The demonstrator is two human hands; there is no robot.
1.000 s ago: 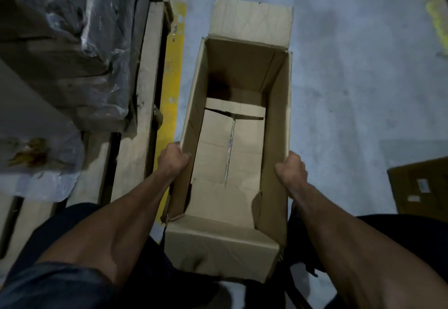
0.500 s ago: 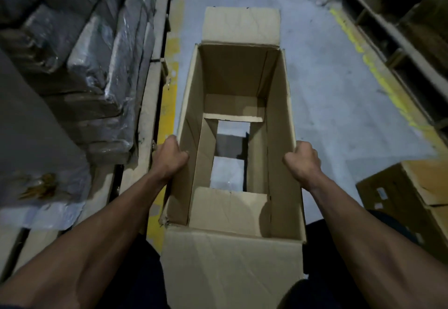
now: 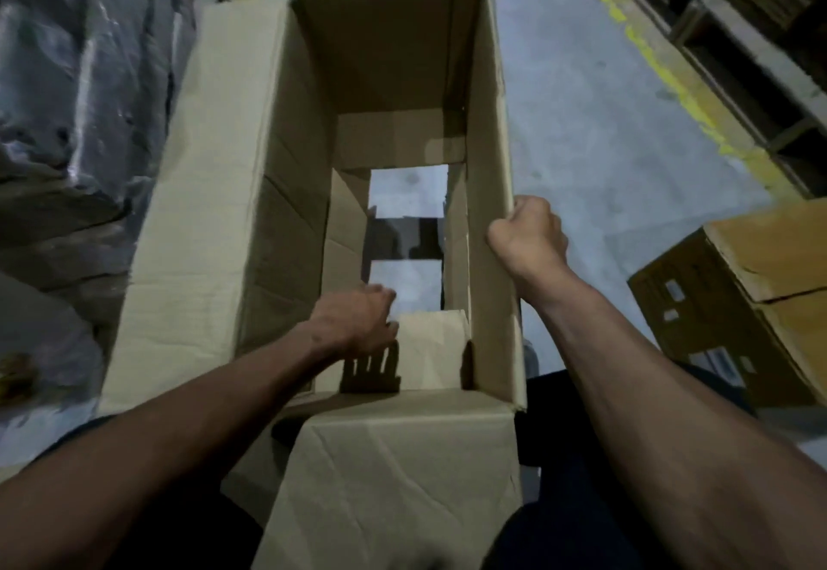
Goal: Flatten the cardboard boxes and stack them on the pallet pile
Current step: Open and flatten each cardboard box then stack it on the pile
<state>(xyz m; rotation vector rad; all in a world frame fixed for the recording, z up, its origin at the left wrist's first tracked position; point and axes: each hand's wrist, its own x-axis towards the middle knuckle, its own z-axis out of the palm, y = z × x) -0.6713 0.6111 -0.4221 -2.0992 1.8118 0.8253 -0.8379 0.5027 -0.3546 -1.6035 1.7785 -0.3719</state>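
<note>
box bottom open, not flat yet

cardboard box [image 3: 286, 193] held upright in front of the person, over the grey floor [image 3: 581, 144]. top flaps open: left flap [image 3: 197, 193] hangs out wide, near flap [image 3: 398, 471] folds toward the body, far flap at frame top. bottom flaps already pushed apart, floor shows thru the gap in the middle. near bottom flap [image 3: 432, 348] sticks up inside.

right hand [image 3: 528, 234] fist curled tight over the right wall's top edge, gripping it. left hand [image 3: 358, 319] is down inside the box by the near bottom flap, fingers bent and reaching in; can't tell if they grip anything, tips are blurred.

progress, my guess: early-mid on this box. seams look undone top + bottom, but walls are square, so collapsing it sideways is left, then carrying it to the pile. pallet pile itself not clearly in view. wrapped goods [image 3: 80, 91] on the left, another box [image 3: 738, 301] on the right looks unflattened, so more to do.
</note>
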